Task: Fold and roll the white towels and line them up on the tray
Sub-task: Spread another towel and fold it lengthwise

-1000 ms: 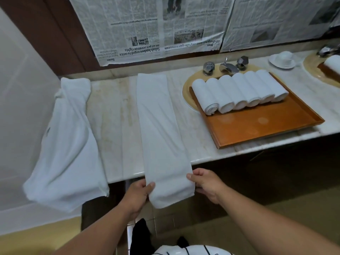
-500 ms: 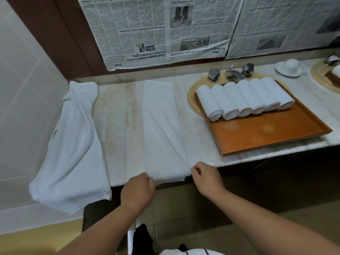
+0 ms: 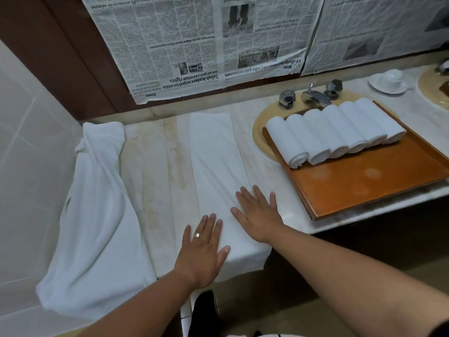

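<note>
- I am looking down on a marble counter (image 3: 155,181) running under a newspaper-covered wall (image 3: 194,45). Its front edge is passing just beneath both wrists.
- A loose towel (image 3: 97,203) is sprawling at the left end and spilling over that edge, not yet folded.
- The tray (image 3: 364,186) is sitting over the sink (image 3: 257,132) at the right. Six rolled towels (image 3: 335,132) are lining its far side, and its near half is lying bare for more.
- The folded towel strip (image 3: 216,166) is lying lengthwise between them, its near end hanging slightly over the edge.
- A second ago both hands were pinching that hanging end. Now the left hand (image 3: 204,251) and right hand (image 3: 260,215) are pressing flat on the strip, fingers straight, gripping nothing.
- I am reading this as smoothing before the roll starts.
- Bare marble is flanking the strip on both sides, narrower toward the tray.
</note>
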